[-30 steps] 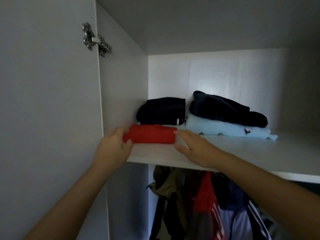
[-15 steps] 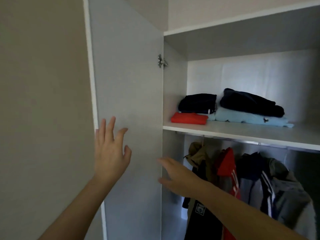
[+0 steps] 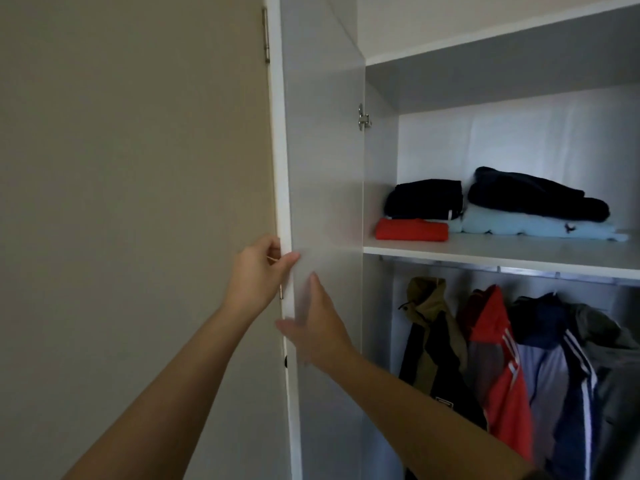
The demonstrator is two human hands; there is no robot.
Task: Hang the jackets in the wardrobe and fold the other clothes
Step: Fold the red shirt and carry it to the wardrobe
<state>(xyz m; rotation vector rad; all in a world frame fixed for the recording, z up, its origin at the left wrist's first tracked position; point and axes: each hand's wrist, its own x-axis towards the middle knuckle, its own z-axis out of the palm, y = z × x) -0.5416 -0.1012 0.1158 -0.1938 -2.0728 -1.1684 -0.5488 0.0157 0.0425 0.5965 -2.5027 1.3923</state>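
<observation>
At the outer edge of the wardrobe door (image 3: 325, 168), our left hand (image 3: 258, 271) is gripping the panel, fingers curling behind the edge and thumb pressing on the inner face. Just below and right of it, our right hand (image 3: 311, 327) is lying against the same panel. It is blurred, but its fingers are looking straight and holding nothing.

Up and right of both hands, a red piece (image 3: 410, 229), a black piece (image 3: 426, 199) and a dark bundle (image 3: 533, 195) tilting on a light blue piece (image 3: 533, 228) are sitting folded on the shelf (image 3: 485, 251). Below that, right of our right forearm, the jackets (image 3: 495, 358) are hanging from the rail (image 3: 502, 270).

We are judging that the door is about to be swung shut. If so, the left fingers wrapping the edge are risking a pinch as it meets the wardrobe. A hard slam may be enough to slide the tilting bundle, and any jacket bulging forward may catch in the gap.
</observation>
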